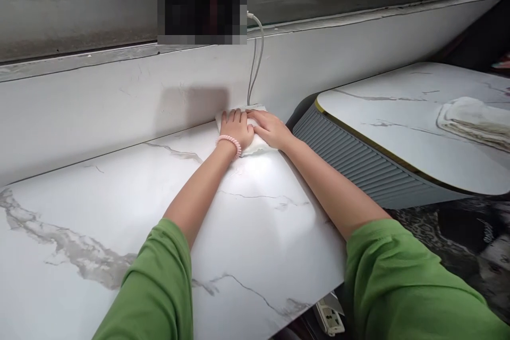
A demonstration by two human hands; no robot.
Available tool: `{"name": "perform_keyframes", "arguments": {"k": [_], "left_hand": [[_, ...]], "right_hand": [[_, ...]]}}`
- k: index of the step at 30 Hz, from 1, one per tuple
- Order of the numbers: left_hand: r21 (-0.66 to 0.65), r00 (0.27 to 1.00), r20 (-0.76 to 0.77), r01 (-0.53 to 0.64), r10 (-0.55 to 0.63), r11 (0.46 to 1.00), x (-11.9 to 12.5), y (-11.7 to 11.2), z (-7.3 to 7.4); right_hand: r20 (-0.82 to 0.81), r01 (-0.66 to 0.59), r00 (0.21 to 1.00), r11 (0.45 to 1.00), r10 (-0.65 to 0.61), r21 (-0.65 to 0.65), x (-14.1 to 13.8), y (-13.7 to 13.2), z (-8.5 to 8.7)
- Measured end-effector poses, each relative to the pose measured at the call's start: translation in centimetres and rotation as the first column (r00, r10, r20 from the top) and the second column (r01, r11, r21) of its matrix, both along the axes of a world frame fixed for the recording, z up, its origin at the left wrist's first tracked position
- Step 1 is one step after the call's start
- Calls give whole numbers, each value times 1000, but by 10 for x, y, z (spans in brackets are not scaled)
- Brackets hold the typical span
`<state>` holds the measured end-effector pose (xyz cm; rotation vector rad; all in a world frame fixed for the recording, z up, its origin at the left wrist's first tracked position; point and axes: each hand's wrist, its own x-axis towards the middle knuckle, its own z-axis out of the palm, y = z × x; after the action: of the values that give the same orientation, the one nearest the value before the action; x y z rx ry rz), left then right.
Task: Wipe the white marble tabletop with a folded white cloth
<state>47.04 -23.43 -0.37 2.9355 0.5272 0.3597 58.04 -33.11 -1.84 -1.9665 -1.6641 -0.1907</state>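
Both my arms in green sleeves reach across a white marble-look tabletop [119, 212] to its far edge by the wall. My left hand [236, 126], with a pink bead bracelet [229, 142] on the wrist, lies flat with fingers stretched out on a white cloth [258, 144]. My right hand [268, 126] presses flat on the same cloth beside it, fingertips touching the left hand. Most of the cloth is hidden under the hands.
A white cable [256, 58] hangs down the wall just behind the hands. To the right stands a rounded marble-top table with a ribbed grey side [350, 159], bearing a folded whitish cloth [474, 119]. A power strip [330, 320] lies below the table's near edge.
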Motion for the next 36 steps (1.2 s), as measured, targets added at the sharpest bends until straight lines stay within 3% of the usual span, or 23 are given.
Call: {"name": "perform_keyframes", "arguments": {"k": [6, 15, 19, 25, 36], "left_hand": [[32, 999, 13, 41, -41, 999, -23, -28, -1], [106, 962, 40, 263, -268, 959, -91, -133, 0], [103, 950, 51, 300, -307, 948, -122, -169, 1], [92, 944, 55, 320, -326, 943, -142, -181, 0], [85, 948, 34, 313, -316, 946, -141, -176, -1]], "right_hand": [[45, 55, 998, 998, -54, -33, -27, -35, -1], [64, 166, 985, 982, -160, -87, -110, -167, 1], [58, 202, 979, 973, -197, -112, -146, -206, 3], [87, 231, 971, 966, -222, -117, -166, -221, -1], [137, 213, 970, 973, -201, -87, -164, -212, 0]]}}
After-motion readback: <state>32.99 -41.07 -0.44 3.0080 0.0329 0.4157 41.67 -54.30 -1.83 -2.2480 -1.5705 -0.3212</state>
